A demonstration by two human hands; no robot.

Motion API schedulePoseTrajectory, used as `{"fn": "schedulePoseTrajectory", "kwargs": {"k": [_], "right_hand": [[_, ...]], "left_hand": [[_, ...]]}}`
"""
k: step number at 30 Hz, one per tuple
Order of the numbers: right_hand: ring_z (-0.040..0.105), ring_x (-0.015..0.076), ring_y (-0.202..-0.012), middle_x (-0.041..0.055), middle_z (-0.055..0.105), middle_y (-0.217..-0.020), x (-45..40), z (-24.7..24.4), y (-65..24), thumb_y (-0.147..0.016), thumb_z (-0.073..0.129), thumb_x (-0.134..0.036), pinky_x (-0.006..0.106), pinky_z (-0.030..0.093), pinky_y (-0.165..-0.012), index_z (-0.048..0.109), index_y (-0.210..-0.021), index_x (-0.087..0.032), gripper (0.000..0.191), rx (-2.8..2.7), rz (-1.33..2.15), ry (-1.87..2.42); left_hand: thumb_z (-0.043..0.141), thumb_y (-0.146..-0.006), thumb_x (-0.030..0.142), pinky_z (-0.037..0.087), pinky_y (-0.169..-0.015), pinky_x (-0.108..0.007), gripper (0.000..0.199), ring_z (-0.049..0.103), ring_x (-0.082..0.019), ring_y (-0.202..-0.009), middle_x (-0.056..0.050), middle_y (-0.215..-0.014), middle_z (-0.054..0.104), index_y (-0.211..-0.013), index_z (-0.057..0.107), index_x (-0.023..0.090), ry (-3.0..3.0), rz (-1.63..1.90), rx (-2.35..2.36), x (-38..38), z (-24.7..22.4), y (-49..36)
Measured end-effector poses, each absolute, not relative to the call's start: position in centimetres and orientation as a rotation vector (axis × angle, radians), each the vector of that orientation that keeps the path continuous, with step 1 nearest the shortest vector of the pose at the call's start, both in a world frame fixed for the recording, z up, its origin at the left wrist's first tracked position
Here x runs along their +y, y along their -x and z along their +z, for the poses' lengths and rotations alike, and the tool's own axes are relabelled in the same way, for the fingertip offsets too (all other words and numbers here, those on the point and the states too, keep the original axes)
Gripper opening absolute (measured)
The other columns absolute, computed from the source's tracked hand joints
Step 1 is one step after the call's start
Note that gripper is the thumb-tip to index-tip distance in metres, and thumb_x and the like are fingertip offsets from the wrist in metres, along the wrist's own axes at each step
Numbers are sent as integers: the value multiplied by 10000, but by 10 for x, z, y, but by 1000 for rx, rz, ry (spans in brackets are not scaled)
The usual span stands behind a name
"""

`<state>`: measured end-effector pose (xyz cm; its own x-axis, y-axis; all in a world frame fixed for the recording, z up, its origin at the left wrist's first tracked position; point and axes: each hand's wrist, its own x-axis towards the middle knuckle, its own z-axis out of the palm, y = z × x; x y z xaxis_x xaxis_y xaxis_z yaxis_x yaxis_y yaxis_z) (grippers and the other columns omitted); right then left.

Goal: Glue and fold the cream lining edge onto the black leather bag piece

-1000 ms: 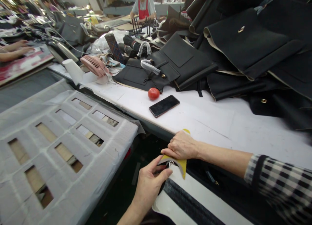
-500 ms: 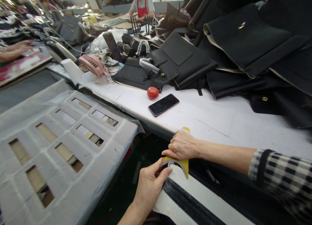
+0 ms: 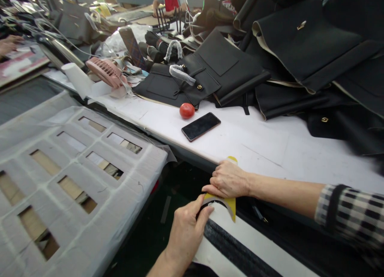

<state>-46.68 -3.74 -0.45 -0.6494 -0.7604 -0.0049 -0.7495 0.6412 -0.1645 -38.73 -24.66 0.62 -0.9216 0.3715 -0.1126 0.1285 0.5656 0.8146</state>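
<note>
My right hand (image 3: 229, 179) is closed around a yellow tool (image 3: 232, 205) with a crescent-shaped end. The tool's yellow tip shows above the fist, and its curved edge lies over the rounded end of a white bag piece (image 3: 255, 233). A dark lengthwise strip (image 3: 231, 245) runs down that piece. With thumb and forefinger, my left hand (image 3: 187, 225) pinches the rounded end of the piece, right beside the tool. The fingers partly hide what they pinch.
A phone (image 3: 201, 126) and a tomato (image 3: 187, 110) lie on the white table (image 3: 255, 137). Black bag pieces (image 3: 300, 49) are piled behind. Left stand a pink fan (image 3: 105, 71) and a plastic-covered panel with slots (image 3: 48, 189). A co-worker in a red apron (image 3: 171, 0) is at the back.
The view has shifted slightly, so the table things sit a little further left and higher. Both hands keep their grips on the tool and the white piece, slightly further right in view.
</note>
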Motion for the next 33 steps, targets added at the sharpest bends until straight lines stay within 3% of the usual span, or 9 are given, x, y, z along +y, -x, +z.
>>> {"fn": "schedulePoseTrajectory", "kwargs": {"k": [12, 16, 18, 21, 23, 27, 30, 33], "right_hand": [[625, 206, -608, 42, 660, -650, -40, -5, 446, -1062, 208, -490, 342, 186, -558, 642, -658, -188, 665, 2783, -221, 1131], [619, 213, -606, 49, 658, -657, -49, 2, 426, -1064, 201, -456, 347, 189, -568, 631, -650, -192, 653, 2813, -211, 914], [606, 210, -589, 48, 655, -664, -52, 5, 416, -1066, 200, -436, 346, 182, -570, 626, -664, -187, 637, 2846, -207, 827], [600, 209, -591, 51, 656, -676, -51, 7, 405, -1069, 181, -455, 343, 172, -574, 627, -694, -181, 644, 2853, -208, 734], [602, 209, -606, 56, 660, -685, -47, 8, 401, -1069, 167, -474, 345, 167, -577, 630, -702, -181, 659, 2833, -210, 687], [591, 202, -615, 66, 666, -705, -36, 7, 393, -1067, 158, -463, 349, 172, -584, 628, -710, -174, 657, 2813, -244, 609], [538, 177, -577, 56, 629, -661, -26, 0, 388, -1053, 142, -493, 337, 200, -585, 583, -662, -166, 674, 2761, -467, 465], [418, 146, -516, 36, 474, -542, -14, -8, 384, -978, 166, -698, 305, 230, -558, 449, -559, -155, 742, 2567, -926, -68]], "left_hand": [[484, -994, 279, 484, -759, -307, 283, 682, -219, -865, -69, -975, 711, -1183, 628, 126, -641, 1152, 2586, -248, 1, 391], [514, -980, 337, 460, -742, -290, 251, 646, -203, -807, -44, -890, 691, -977, 689, 159, -520, 1276, 2408, -251, 4, 395], [501, -981, 410, 469, -814, -288, 314, 637, -209, -882, -40, -931, 694, -970, 705, 173, -384, 1476, 2148, -252, 3, 398], [412, -994, 507, 425, -1015, -364, 476, 588, -259, -1129, -82, -1164, 675, -1183, 674, 157, -109, 1773, 1658, -252, -6, 404], [389, -990, 536, 388, -1065, -419, 539, 563, -289, -1187, -116, -1225, 651, -1235, 649, 132, 19, 1862, 1429, -252, -13, 408], [577, -924, 476, 347, -1092, -445, 448, 558, -304, -1191, -120, -1259, 636, -1225, 662, 155, -8, 1859, 1353, -251, -23, 413], [640, -894, 442, 351, -1081, -444, 440, 569, -293, -1167, -104, -1282, 624, -1257, 644, 192, -53, 1809, 1363, -252, -28, 415], [630, -907, 438, 364, -1062, -391, 427, 569, -260, -1162, -85, -1265, 637, -1267, 637, 211, -110, 1796, 1392, -254, -30, 416]]}}
